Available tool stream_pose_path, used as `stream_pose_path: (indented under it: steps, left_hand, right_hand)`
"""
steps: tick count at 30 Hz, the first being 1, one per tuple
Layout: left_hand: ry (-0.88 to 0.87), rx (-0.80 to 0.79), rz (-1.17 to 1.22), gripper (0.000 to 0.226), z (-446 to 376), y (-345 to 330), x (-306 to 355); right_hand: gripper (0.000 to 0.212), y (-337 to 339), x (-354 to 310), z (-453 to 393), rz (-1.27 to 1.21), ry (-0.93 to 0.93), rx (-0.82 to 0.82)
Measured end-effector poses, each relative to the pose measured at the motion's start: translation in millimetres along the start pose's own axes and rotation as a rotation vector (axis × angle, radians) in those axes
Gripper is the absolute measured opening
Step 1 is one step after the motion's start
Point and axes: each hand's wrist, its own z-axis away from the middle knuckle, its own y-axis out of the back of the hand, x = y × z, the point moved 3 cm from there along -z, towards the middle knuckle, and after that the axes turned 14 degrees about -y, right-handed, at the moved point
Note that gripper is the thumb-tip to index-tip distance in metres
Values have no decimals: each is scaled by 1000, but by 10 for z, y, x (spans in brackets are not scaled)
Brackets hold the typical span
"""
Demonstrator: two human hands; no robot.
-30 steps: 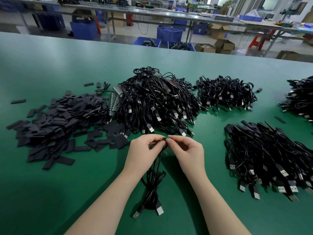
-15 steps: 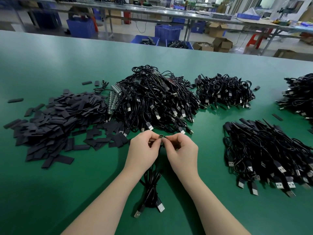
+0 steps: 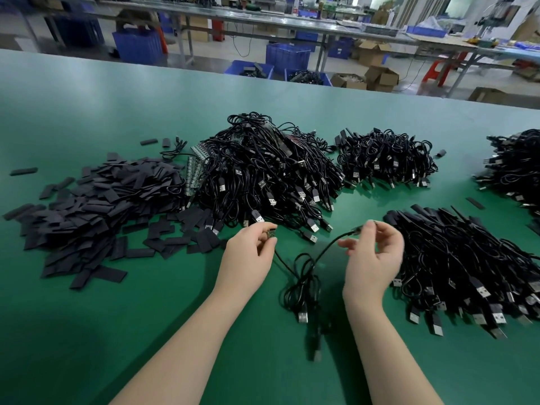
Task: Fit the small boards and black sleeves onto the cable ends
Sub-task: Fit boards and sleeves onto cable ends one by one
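My left hand (image 3: pixel 248 255) pinches a small board (image 3: pixel 271 232) between thumb and fingers. A black cable (image 3: pixel 304 276) runs from it down to a loose coil on the green table (image 3: pixel 87 331). My right hand (image 3: pixel 374 255) pinches the cable's other end (image 3: pixel 358 229), lifted above the table. The cable's USB plug (image 3: pixel 303 316) lies near the front. A heap of flat black sleeves (image 3: pixel 87 214) lies to the left. Strips of small boards (image 3: pixel 194 171) stick out beside the big cable pile (image 3: pixel 268 176).
More black cable piles lie at the back right (image 3: pixel 385 157), by my right hand (image 3: pixel 467 264) and at the right edge (image 3: pixel 514 168). Stray sleeves (image 3: pixel 23 171) dot the table. Beyond the far edge stand benches, blue crates (image 3: pixel 137 48) and cardboard boxes (image 3: pixel 380 77).
My hands were together at the cable end; now they have drawn apart, the left with the small board, the right with a cable end. The cable has spread out between them.
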Motion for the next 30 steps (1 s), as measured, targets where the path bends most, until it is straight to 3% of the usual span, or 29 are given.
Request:
stream_pose_path:
  steps: [7, 14, 17, 20, 23, 26, 30]
  left_hand:
    - [-21, -43, -116, 28, 3, -3, 24]
    - [-28, -71, -144, 32, 9, -5, 16]
    - [-26, -50, -80, 41, 23, 2, 13]
    - [-46, -25, -87, 44, 24, 6, 44]
    - [-97, 126, -41, 40, 12, 77, 97]
    - [-168, 267, 32, 43, 25, 156, 176]
    - [-330, 285, -24, 40, 25, 262, 294]
  right_hand:
    - [8, 135, -194, -46, -189, 144, 193]
    - [8, 106, -395, 83, -243, 325, 53]
    - [7, 86, -420, 52, -313, 164, -100]
    - [9, 26, -355, -12, -483, -241, -309]
    - [18, -59, -313, 31, -628, -553, -490]
    - [28, -115, -265, 82, -689, -659, -592]
    - [14, -217, -138, 144, -430, -569, -606]
